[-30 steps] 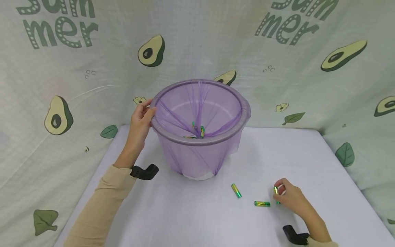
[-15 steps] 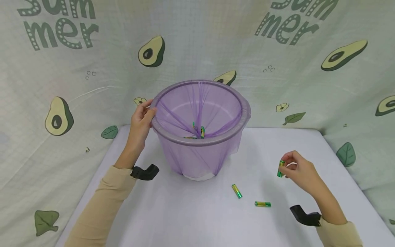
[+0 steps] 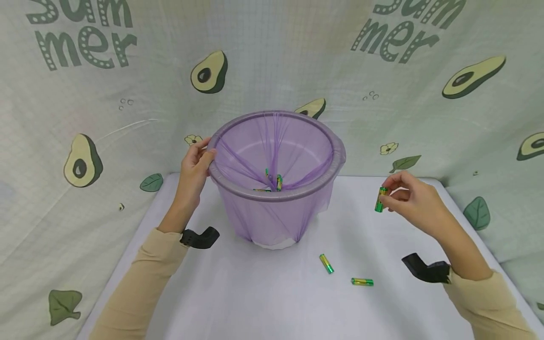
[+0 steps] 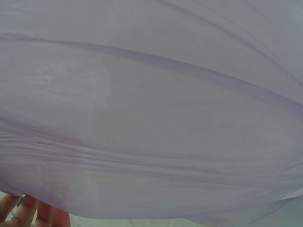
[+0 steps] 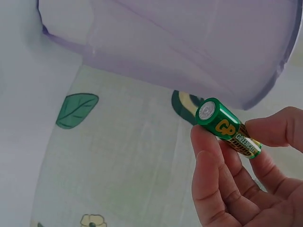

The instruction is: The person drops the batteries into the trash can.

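Note:
My left hand grips the rim of a bucket lined with a thin purple plastic bag, thumb over the edge. In the left wrist view its fingertips show beside the bag-covered wall. My right hand pinches a green and gold battery between thumb and fingers, raised above the table to the right of the bucket. The right wrist view shows the battery's flat silver end and its printed label. Several similar batteries lie at the bottom of the bag inside the bucket.
Two more batteries lie on the white table in front of the bucket: a slanted battery and a sideways battery. Behind the table hangs a pale cloth printed with avocados and leaves.
My right hand has lifted the battery off the table and carried it up and away toward the back. My left hand and the bucket have stayed in place.

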Motion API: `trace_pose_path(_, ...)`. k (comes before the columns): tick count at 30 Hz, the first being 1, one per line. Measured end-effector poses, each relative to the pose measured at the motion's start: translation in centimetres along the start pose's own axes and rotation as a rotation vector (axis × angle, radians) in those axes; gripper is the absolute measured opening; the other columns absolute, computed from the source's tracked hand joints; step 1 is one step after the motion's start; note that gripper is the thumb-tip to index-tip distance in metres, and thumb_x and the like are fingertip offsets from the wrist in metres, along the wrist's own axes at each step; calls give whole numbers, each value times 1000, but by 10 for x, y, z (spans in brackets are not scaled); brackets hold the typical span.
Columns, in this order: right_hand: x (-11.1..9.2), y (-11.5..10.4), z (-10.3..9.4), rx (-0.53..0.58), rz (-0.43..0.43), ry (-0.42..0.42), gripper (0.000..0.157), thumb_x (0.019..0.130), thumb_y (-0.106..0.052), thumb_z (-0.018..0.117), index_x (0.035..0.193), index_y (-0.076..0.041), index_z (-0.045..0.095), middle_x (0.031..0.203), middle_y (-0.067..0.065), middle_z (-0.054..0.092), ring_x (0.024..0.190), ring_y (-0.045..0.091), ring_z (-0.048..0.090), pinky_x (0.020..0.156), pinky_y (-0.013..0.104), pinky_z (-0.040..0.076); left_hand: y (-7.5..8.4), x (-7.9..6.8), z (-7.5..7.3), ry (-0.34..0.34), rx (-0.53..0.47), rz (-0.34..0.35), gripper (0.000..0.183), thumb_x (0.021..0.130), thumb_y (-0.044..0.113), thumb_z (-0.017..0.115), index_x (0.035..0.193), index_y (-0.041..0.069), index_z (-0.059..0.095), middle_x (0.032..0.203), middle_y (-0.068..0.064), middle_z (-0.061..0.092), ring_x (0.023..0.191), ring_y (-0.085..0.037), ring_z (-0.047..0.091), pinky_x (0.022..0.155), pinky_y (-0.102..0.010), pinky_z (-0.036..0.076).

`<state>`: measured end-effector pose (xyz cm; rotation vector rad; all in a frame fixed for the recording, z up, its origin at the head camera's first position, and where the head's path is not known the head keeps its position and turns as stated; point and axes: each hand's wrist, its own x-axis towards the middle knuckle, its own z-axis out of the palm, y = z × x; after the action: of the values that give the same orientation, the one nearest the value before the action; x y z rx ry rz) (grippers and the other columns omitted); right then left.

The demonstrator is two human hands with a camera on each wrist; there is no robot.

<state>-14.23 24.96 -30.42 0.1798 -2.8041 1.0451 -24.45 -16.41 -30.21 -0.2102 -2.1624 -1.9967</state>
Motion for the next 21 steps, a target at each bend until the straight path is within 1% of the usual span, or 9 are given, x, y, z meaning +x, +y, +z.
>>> trace_pose_path(6, 13, -21, -9, 24, -16, -9, 27, 87, -15, 64, 108, -5, 49, 90, 3, 60, 70, -2, 60, 59, 20, 48, 1, 0, 0, 2, -12, 3, 44, 95, 23, 49, 136, 9, 43, 98, 5, 53, 79, -5, 52, 65, -14, 44)
trace_pose_path(10, 21, -37, -14, 29, -25, 5, 24, 86, -16, 65, 105, -8, 52, 86, -4, 62, 69, 1, 62, 61, 20, 47, 0, 0, 0, 1, -13, 13, 45, 95, 24, 50, 136, 8, 43, 97, 6, 53, 80, -4, 52, 65, -14, 45)
trace_pose_path(12, 26, -44, -16, 36, -57, 11, 23, 85, -14, 66, 104, -8, 53, 86, -8, 61, 69, 0, 62, 61, 19, 47, -1, 0, 0, 5, -19, 18, 45, 94, 23, 51, 136, 8, 43, 97, 6, 54, 79, -4, 53, 65, -14, 45)
trace_pose_path(15, 32, -54, -20, 50, -107, 14, 24, 85, -13, 66, 104, -7, 53, 89, -10, 58, 70, -3, 62, 61, 16, 47, -1, 0, 0, 3, -23, 20, 45, 94, 23, 51, 136, 8, 43, 97, 5, 54, 80, -4, 53, 65, -14, 45)
trace_pose_path(17, 35, -61, -23, 47, -135, 8, 25, 85, -12, 66, 105, -5, 53, 91, -9, 58, 71, -4, 62, 61, 15, 47, -1, 0, 0, 2, -25, 15, 45, 95, 22, 50, 136, 8, 43, 98, 5, 53, 80, -5, 53, 65, -14, 46)
trace_pose_path(21, 42, -77, -26, 33, -109, 4, 27, 84, -16, 67, 106, -8, 54, 91, -4, 61, 71, -2, 62, 61, 16, 46, 2, -1, 1, -1, -7, -1, 44, 96, 22, 48, 137, 8, 42, 98, 5, 52, 81, -5, 52, 66, -14, 46)
